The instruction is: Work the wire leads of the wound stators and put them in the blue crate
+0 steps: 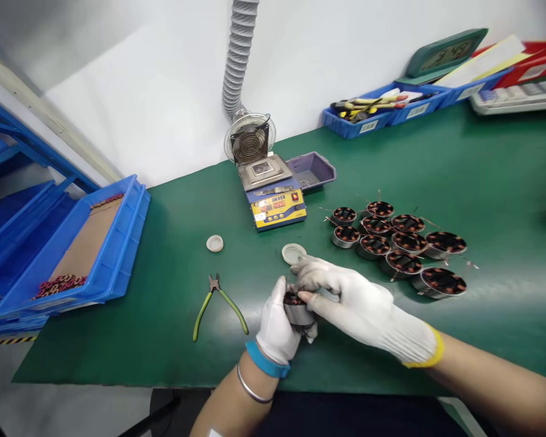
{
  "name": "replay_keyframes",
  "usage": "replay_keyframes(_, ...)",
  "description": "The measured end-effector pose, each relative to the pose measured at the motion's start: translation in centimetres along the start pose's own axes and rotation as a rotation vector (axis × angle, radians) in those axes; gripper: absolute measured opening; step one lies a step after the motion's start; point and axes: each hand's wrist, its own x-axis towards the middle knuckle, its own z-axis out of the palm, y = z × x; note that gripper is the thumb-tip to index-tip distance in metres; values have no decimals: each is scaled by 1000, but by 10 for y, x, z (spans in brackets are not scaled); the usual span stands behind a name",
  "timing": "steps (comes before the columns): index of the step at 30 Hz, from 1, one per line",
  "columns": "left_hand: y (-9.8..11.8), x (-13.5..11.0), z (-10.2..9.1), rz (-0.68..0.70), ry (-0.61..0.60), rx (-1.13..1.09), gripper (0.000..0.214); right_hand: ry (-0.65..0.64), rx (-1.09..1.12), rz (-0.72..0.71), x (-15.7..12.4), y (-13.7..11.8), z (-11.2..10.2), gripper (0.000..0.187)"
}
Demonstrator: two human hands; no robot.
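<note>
My left hand [279,325], gloved in white, is wrapped round a motor stator [299,312], a silver metal ring with dark copper windings inside. Over its top edge, my right hand [341,291] has its thumb and fingers pinched together; what lies between the fingertips is too small to make out. Just beyond the right fingers lies a shallow white dish [293,253]. Left of my hands, cutting pliers [215,297] with green handles rest with their handles spread apart. Several similar stators [403,263] stand grouped on the right, thin wires sticking out of some.
A solder pot [278,209] with a yellow display panel sits at the back, beneath a grey duct hose [240,57]. Beside it is a purple tray [318,167]. A small white lid [215,243], blue crates [131,249] and a blue tool bin [355,127] stand around the green table [173,218].
</note>
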Motion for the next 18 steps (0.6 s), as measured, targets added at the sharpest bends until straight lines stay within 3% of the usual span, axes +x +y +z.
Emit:
replay_keyframes(4, -2, -3, -1, 76, 31, 202, 71, 52, 260, 140, 6, 0, 3, 33)
replay_keyframes(7, -6, -3, -2, 65, 28, 309, 73, 241, 453, 276, 9, 6, -3, 46)
replay_keyframes(9, -8, -4, -1, 45, 44, 320, 75, 302, 464, 300, 9, 9, -8, 53)
replay_keyframes(11, -8, -5, 0, 66, 89, 307, 75, 188, 362, 252, 6, 9, -11, 49)
replay_keyframes(14, -4, -9, 2, 230, 145, 345, 69, -38, 159, 66, -1, 3, -10, 31)
replay_keyframes(16, -1, -11, 2, 338, 176, 390, 66, -32, 98, -57, -4, -2, -8, 27)
replay_keyframes(18, 0, -11, 2, 337, 202, 381, 67, 98, 128, -97, -5, -5, -9, 27)
